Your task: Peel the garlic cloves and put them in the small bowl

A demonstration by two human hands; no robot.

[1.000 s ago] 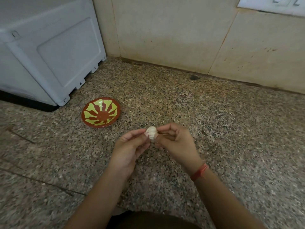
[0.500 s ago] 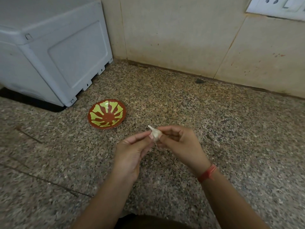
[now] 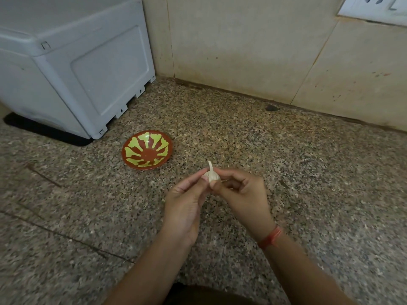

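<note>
A small white garlic bulb (image 3: 211, 175) with its pointed stem up is pinched between the fingertips of both hands above the speckled granite counter. My left hand (image 3: 184, 205) grips it from the left, my right hand (image 3: 243, 197) from the right, with a red thread around that wrist. The small bowl (image 3: 147, 150), red-brown with yellow-green petal shapes, sits on the counter up and to the left of the garlic, and I see nothing in it.
A large grey-white plastic appliance (image 3: 72, 62) on a black mat stands at the back left, close to the bowl. A beige tiled wall (image 3: 264, 47) bounds the counter behind, with a white socket plate (image 3: 374, 5) at the top right.
The garlic has been turned in my fingers so its stem now points up. Both hands stay together on it in about the same place; the view has shifted slightly.
</note>
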